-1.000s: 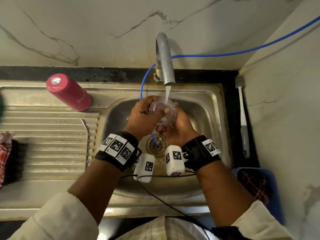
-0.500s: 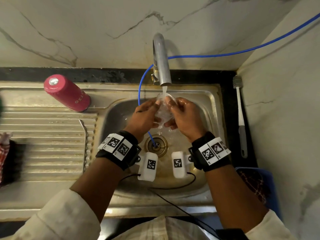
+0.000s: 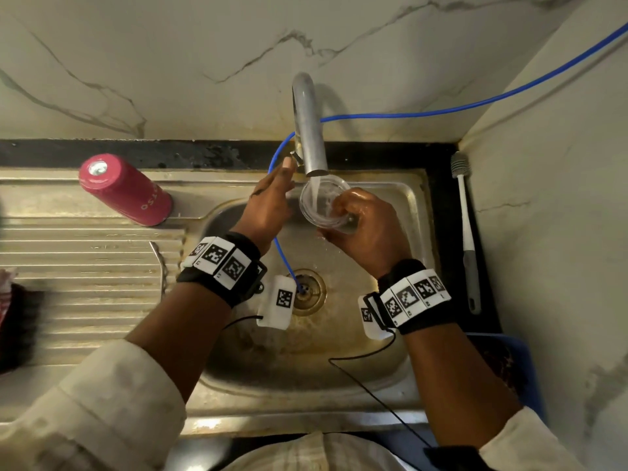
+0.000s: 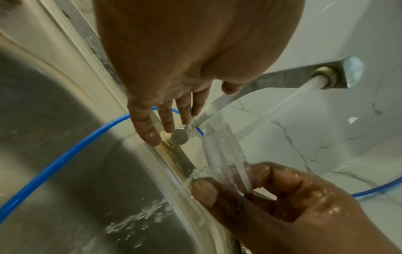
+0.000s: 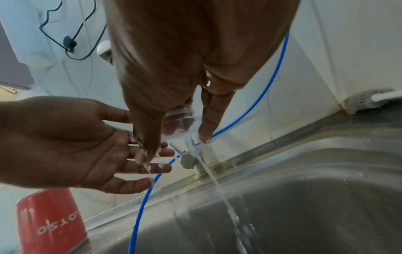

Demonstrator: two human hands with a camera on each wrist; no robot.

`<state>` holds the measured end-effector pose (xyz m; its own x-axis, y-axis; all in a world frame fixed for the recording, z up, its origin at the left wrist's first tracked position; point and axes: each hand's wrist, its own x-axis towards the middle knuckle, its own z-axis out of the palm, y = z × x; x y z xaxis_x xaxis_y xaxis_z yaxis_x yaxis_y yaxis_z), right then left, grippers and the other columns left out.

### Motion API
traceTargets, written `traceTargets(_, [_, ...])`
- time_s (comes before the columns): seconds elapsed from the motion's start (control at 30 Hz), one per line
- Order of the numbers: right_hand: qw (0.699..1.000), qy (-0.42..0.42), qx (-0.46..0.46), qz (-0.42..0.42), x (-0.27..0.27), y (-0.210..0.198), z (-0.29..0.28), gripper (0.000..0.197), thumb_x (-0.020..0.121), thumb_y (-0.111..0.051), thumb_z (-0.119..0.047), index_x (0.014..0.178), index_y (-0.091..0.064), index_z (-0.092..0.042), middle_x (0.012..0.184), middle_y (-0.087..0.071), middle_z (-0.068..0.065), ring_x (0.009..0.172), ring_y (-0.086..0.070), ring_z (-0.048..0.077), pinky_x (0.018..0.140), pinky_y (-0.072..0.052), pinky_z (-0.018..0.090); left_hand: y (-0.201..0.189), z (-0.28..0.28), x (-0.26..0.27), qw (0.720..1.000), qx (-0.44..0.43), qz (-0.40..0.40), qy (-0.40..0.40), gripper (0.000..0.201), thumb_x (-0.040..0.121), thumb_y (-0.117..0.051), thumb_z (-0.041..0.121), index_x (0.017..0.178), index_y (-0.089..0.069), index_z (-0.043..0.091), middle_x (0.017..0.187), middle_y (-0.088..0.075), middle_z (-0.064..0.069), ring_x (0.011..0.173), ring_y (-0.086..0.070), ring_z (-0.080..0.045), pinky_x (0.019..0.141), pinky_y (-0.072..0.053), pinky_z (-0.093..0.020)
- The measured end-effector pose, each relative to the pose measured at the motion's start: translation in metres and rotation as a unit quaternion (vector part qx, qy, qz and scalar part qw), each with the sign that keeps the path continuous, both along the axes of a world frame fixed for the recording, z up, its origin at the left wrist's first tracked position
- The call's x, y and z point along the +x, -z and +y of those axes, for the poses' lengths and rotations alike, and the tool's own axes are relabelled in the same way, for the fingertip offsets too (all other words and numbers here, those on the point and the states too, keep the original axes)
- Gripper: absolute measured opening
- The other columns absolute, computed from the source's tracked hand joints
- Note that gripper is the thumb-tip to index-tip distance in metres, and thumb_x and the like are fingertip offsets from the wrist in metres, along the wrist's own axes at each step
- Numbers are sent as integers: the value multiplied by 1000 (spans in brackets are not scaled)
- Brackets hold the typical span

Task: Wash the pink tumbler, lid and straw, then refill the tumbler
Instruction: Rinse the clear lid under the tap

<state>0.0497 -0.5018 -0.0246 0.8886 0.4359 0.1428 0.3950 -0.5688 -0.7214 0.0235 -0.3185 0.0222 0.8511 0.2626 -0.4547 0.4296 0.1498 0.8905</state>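
The clear lid [image 3: 319,207] sits under the running tap [image 3: 307,130], and my right hand [image 3: 345,212] pinches its rim between wet fingers and thumb. My left hand [image 3: 277,188] is off the lid with its fingers straight. Its fingertips [image 4: 167,127] are right beside the tap's round handle [image 4: 179,136]. The pink tumbler [image 3: 125,190] stands upside down on the sink ledge at the left, also seen in the right wrist view [image 5: 50,221]. A thin metal rod [image 3: 160,263], perhaps the straw, lies on the drainboard.
Water falls off the lid into the steel sink [image 3: 390,368]. A blue tube [image 3: 441,112] runs from the wall down to the drain. A white bottle brush [image 3: 466,232] lies along the right ledge, with a blue basket [image 3: 520,365] below it. A red cloth [image 3: 6,294] sits far left.
My left hand let go of the lid and moved up and left to the tap handle. My right hand now holds the lid alone under the stream.
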Motion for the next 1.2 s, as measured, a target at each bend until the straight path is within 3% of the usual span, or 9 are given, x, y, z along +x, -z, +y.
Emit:
traceTargets(0.13, [997,-68,-42,14,2,-3,-1,37,77,-93,-31,108,-77,-18,113,-74,-4,98,-71,16,86,-60,37,-1,-4,5,1000,-15,0,-8,31,113,-38,42,102,-64,29,97,-74,4,96,-73,-11,67,-59,-20])
traceTargets(0.27, [999,-16,-48,-5,15,5,-15,31,76,-95,-29,98,-76,-18,104,-72,-7,93,-69,14,81,-57,30,-4,-7,5,999,-20,-4,-45,41,110,-41,53,132,-61,25,137,-64,-12,126,-64,-29,103,-57,-47])
traceTargets(0.33, [998,-42,-49,4,16,5,-15,31,75,-95,-28,99,-77,-20,106,-71,-11,94,-70,15,82,-57,31,-5,-6,8,998,-24,-8,-51,34,111,-40,53,130,-59,32,143,-60,-13,131,-60,-30,105,-55,-51])
traceTargets(0.5, [999,-32,-21,31,20,8,-16,33,77,-94,-30,102,-77,-18,109,-75,-4,97,-71,12,87,-61,35,-7,-4,14,999,-14,-18,-34,24,111,-35,54,113,-54,40,117,-64,-1,110,-65,-15,95,-59,-41])
traceTargets(0.63, [998,-28,-47,24,15,12,-8,35,76,-93,-33,103,-77,-17,108,-76,-2,94,-72,15,84,-61,40,-6,-5,13,999,37,-24,25,35,113,-34,49,122,-59,25,128,-64,-5,119,-64,-19,96,-57,-40])
traceTargets(0.83, [994,8,71,79,6,10,4,23,84,-91,-29,97,-72,-29,91,-72,-18,80,-70,-2,74,-56,16,-3,4,11,996,61,-25,64,23,114,-44,30,100,-62,35,101,-68,6,92,-69,-6,99,-57,-38])
traceTargets(1.0, [907,118,178,363,-5,-12,7,38,108,-55,-48,109,-70,-13,87,-79,9,60,-75,23,51,-57,27,23,3,-6,988,54,-27,141,21,112,-49,28,124,-67,27,115,-75,-4,96,-74,-10,83,-60,-26])
traceTargets(1.13, [812,181,228,505,-12,-7,5,48,108,-50,-54,109,-70,-12,76,-71,6,48,-61,13,42,-43,21,41,-6,-17,982,108,-22,152,23,108,-57,10,124,-72,16,112,-76,-19,103,-72,-41,90,-62,-54])
traceTargets(1.2, [809,188,219,513,-15,-3,1,49,109,-49,-54,114,-71,-11,72,-69,5,47,-59,12,42,-40,22,45,-6,-20,985,104,-5,136,23,105,-59,6,118,-74,18,110,-77,-16,102,-74,-39,90,-63,-54])
